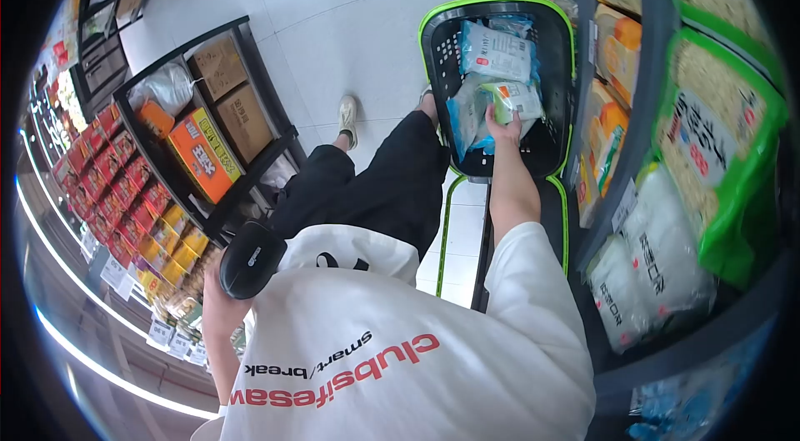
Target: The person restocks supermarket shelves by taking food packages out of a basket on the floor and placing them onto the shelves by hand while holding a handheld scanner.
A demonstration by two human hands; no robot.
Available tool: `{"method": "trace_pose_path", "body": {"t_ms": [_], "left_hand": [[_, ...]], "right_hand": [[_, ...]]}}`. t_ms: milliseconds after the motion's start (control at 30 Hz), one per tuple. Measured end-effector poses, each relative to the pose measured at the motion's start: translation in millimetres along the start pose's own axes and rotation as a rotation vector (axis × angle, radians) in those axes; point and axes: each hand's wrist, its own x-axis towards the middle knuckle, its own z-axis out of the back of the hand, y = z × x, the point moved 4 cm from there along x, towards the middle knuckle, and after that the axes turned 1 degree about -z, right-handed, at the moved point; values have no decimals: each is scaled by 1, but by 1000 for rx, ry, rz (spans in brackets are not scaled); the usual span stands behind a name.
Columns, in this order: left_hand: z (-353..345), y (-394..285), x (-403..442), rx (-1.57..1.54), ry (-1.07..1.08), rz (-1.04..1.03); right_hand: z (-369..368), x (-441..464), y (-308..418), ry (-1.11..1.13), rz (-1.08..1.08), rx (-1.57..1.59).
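Note:
My right hand (505, 127) reaches down into a black shopping basket (557, 91) with a bright green rim. Its thumb and fingers are closed on a plastic food packet (518, 97) with a white and green label. Several blue and white packets lie under and beyond it, among them a flat white packet (497, 52) with printed text. At the left, beside my hip, my left hand (223, 303) is against a smooth black rounded device (254, 260) and seems to hold it. The device hides most of its fingers.
Shelves on the right carry green-edged noodle bags (708, 124), yellow packs (618, 37) and white bags (654, 253). A black rack (287, 120) on the left holds cardboard cartons (246, 122) and an orange box (204, 156). Red packs (108, 182) stand beyond it. Below lies pale floor (333, 32).

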Motion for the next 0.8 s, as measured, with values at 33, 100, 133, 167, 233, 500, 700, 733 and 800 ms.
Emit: {"method": "trace_pose_path", "body": {"t_ms": [33, 100, 133, 167, 233, 500, 700, 733, 800], "left_hand": [[-3, -15, 8, -53, 18, 25], [-8, -48, 25, -128, 56, 51], [-11, -55, 32, -152, 74, 54], [-16, -51, 36, -151, 94, 38], [-17, -47, 40, -128, 105, 24], [-4, -11, 48, -141, 90, 4], [29, 25, 65, -225, 169, -260], [40, 30, 68, -242, 172, -301], [61, 29, 78, -245, 213, -448]], "right_hand": [[-3, 11, -2, -33, -25, 47], [1, 30, -4, -157, 24, -47], [-5, 42, -7, -222, 73, -96], [-4, 49, -6, -291, 125, -143], [-23, 23, -21, -384, 85, -177], [-31, 11, 5, -301, 418, -266], [-12, -161, -25, -102, 770, -559], [-7, -189, -35, -80, 840, -705], [8, -245, -57, 33, 919, -888]]}}
